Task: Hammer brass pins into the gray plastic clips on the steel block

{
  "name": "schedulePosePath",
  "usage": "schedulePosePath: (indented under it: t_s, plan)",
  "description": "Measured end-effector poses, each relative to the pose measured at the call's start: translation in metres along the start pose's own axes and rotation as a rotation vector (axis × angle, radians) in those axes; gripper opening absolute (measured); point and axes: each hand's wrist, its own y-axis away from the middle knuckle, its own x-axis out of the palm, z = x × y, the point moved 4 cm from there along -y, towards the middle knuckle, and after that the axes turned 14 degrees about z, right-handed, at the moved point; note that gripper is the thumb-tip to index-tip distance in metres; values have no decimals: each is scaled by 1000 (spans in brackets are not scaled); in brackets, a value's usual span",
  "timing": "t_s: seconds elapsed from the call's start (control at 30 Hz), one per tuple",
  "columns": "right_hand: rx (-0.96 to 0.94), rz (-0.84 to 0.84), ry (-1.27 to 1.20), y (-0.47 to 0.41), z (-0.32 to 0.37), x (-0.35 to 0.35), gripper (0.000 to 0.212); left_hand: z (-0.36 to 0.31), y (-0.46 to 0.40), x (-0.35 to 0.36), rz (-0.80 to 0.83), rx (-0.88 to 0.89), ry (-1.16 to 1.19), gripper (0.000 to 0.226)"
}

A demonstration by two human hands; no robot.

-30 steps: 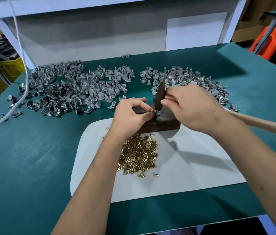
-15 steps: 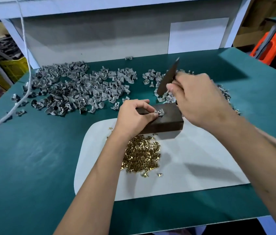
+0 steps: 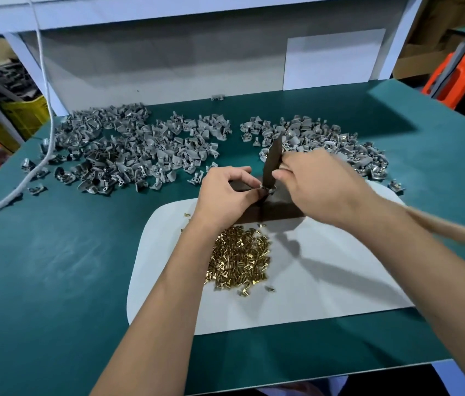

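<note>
Fingers of the left hand (image 3: 227, 192) pinch a gray clip (image 3: 265, 190) steady on the steel block (image 3: 278, 208), keeping it square for the blow. Right hand (image 3: 320, 185) is wrapped tight round the hammer (image 3: 272, 161), head down at the clip. Brass pins (image 3: 240, 260) are heaped just beside the block on the white mat (image 3: 325, 281), within easy reach.

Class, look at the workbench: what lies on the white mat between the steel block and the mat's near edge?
In the head view, a heap of brass pins lies on the white mat just below the steel block; nearer the edge the mat is bare.
</note>
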Motion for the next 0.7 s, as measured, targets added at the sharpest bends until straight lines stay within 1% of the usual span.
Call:
schedulePosePath:
  t_s: [0.03, 0.07, 0.13, 0.17, 0.2, 0.27, 0.3, 0.37, 0.4, 0.47, 0.5, 0.53, 0.6, 0.63, 0.7]
  plan:
    - [-4, -2, 29, -2, -1, -7, 21, 0, 1, 0, -3, -3, 1, 12]
    - [-12, -48, 35, -2, -3, -14, 22, 0, 1, 0, -4, -6, 1, 11]
    - [-36, -236, -81, 0, -4, -21, 20, 0, 0, 0, -7, -7, -8, 11]
    - [-43, -268, -132, 0, -2, -19, 20, 0, -1, 0, -11, -6, -10, 12]
    - [-35, -216, -139, -1, 1, -12, 20, 1, -1, -1, -10, -4, -7, 14]
    - [5, -26, -59, -5, 4, 4, 20, 1, -1, -1, -5, 4, -5, 18]
    - [19, 22, -22, -6, 2, 2, 22, 0, -1, 0, -4, 9, -9, 18]
    - [17, 17, 19, -8, -2, -11, 31, 0, 0, 0, -8, 11, -21, 15]
    - [-1, -54, 10, -8, -4, -18, 33, 0, -1, 0, -8, 7, -27, 12]
    - [-30, -270, -92, -6, -5, -23, 28, 1, -2, -1, -13, -3, -32, 11]
    - [-29, -299, -114, -6, -5, -19, 24, 1, -2, -1, -16, -2, -34, 11]
    - [-11, -239, -90, -8, -3, -9, 23, 2, -2, -2, -16, 0, -38, 11]
    - [30, -61, -56, -11, -6, 8, 26, 0, -2, -1, -10, 7, -38, 12]
    - [37, -23, -65, -12, -9, 9, 29, -1, -1, -1, -8, 8, -38, 11]
    - [18, -3, -65, -14, -16, 1, 38, -1, 1, -1, -8, 1, -39, 11]
